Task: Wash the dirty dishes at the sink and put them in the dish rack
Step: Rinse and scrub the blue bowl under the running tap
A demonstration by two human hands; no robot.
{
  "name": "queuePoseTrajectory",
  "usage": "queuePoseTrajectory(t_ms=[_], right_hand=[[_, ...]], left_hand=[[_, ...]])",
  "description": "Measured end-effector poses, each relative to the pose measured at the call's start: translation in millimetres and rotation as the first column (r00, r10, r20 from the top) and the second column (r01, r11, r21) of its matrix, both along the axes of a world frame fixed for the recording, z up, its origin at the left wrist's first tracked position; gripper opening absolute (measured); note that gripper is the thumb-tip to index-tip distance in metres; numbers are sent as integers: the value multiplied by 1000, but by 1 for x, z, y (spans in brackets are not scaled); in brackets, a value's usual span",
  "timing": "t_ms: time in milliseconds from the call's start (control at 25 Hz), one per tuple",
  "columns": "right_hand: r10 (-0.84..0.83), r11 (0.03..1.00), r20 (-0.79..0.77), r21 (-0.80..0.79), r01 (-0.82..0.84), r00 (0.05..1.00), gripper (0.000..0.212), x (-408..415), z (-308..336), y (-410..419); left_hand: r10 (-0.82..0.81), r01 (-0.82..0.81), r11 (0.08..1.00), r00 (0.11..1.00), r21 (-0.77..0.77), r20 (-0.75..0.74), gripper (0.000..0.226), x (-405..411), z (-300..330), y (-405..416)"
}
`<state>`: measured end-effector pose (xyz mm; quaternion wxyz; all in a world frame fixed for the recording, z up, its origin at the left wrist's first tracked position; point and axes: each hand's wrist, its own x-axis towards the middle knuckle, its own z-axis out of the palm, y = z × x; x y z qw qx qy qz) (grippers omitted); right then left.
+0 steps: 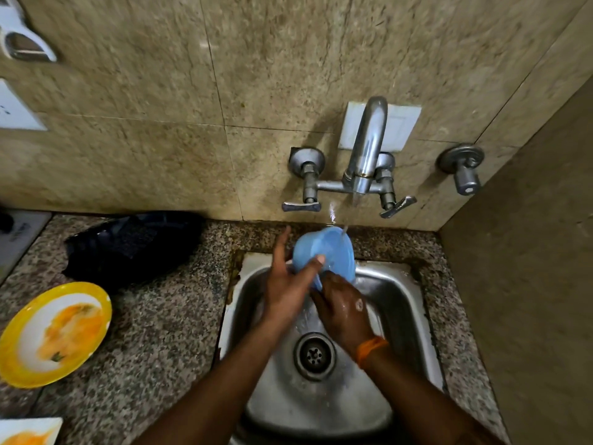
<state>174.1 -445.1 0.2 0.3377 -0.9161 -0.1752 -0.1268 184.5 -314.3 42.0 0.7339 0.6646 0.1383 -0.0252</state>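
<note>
A small, round, light-blue plastic bowl is held tilted over the far end of the rectangular stainless-steel sink, directly under the curved chrome wall tap, from which a thin stream of water falls onto the bowl's far rim. The left hand supports the bowl from the left, its thumb pressed against the near wall and its remaining fingers stretched out straight behind it rather than curled. The right hand, wet and shiny, is bent in against the bowl's lower edge; whether its fingers clasp the bowl cannot be told, since they are hidden beneath it. An orange thread band circles the right wrist. The sink basin holds only running water around its round metal drain. Left of the sink, on the speckled granite counter, lies a crumpled dark cloth, and further left a round yellow-rimmed plate smeared with orange food residue. A second, white plate, also orange-stained, shows at the counter's near left corner. Behind the sink rises a polished beige stone wall.
</note>
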Motion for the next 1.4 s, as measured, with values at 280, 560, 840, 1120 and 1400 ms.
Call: queuePoseTrajectory(t_ms=[280,560,840,1120,1400], right_hand=[[212,911,122,-385,-151,970,52,3,-6,-33],[260,884,1,-402,-238,966,26,-7,0,-20],[158,985,-112,82,-149,981,16,-19,19,-15],[58,395,-795,574,717,604,45,-30,-4,4],[224,500,-810,573,649,543,33,-15,2,-17]], left_hand=[[42,-33,994,996,107,-76,48,24,-14,37],[-90,94,995,989,26,-117,44,24,-14,41],[-329,243,938,851,-248,-410,41,40,-26,46],[-248,267,963,820,-40,-515,41,-3,-54,40],[-433,332,892,822,-308,-369,43,-27,-43,67]])
